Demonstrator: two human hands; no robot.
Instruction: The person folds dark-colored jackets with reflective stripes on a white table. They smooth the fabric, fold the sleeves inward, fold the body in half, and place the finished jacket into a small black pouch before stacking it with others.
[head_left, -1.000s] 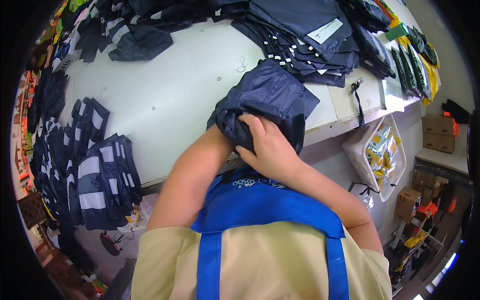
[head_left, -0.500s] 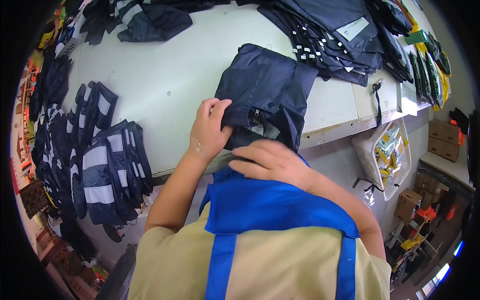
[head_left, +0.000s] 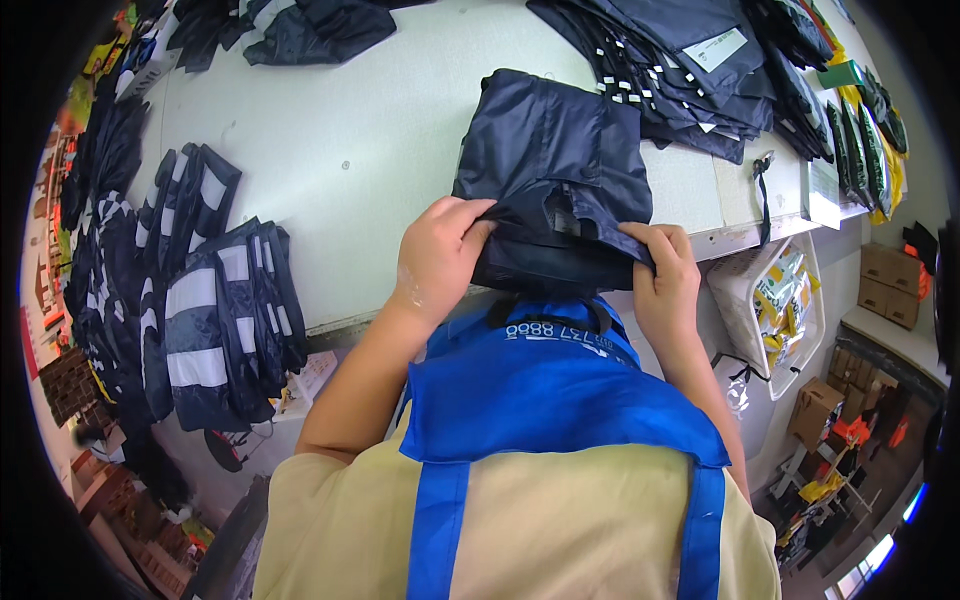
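Note:
A folded dark navy garment lies at the table's near edge, in front of my blue apron. My left hand pinches its near left edge between thumb and fingers. On the opposite side, my right hand grips the near right edge, thumb underneath. Between the hands the fabric gapes, showing a dark mesh-like inside. The near part of the garment is bunched toward me.
Striped dark garments hang over the left table edge. Stacked dark garments with small white tags lie at the far right. A white basket with yellow packets hangs below the right edge, near cardboard boxes.
My right hand has moved right, from in front of the garment to gripping its near right edge. The garment's flap with the button is turned under or out of sight, and its opening gapes wider.

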